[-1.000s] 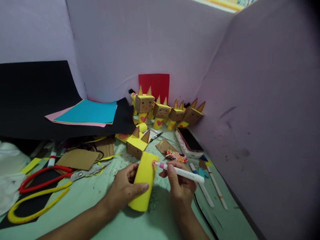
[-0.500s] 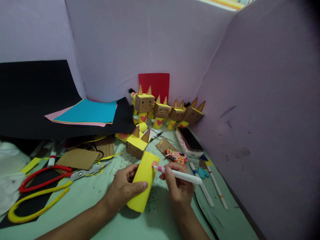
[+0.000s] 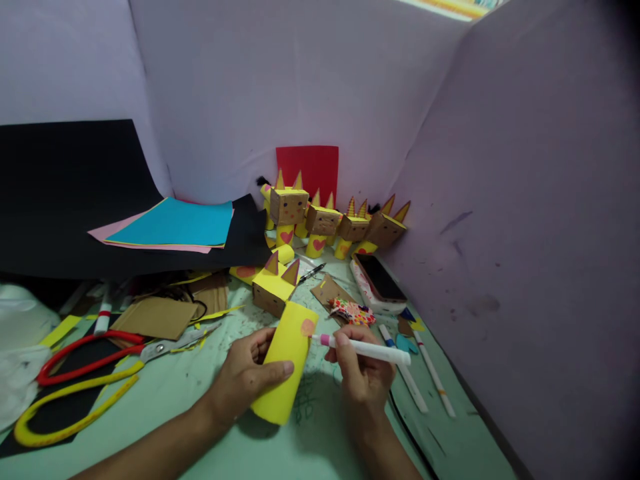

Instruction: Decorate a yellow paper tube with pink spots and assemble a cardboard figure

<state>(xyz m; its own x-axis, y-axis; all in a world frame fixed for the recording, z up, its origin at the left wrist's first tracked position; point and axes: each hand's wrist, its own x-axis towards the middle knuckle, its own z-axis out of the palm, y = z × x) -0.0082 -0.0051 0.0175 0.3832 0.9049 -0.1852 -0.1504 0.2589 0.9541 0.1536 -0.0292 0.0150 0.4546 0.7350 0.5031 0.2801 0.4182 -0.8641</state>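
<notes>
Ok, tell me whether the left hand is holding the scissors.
No, the left hand holds the yellow tube, and the scissors lie apart, to the left of that hand.

Light dim and slightly cool overall. Brightest patch at the top edge, right of centre, above the back wall (image 3: 300, 80). Right wall (image 3: 525, 200) reads darker — upper right corner falls to near black. Soft-edged shadow on worktop (image 3: 173, 387), below and right of tube (image 3: 285, 373). Black sheet (image 3: 75, 180) shows almost no detail. Wide-angle stretch toward the edges — fine print and small marks soft.
</notes>
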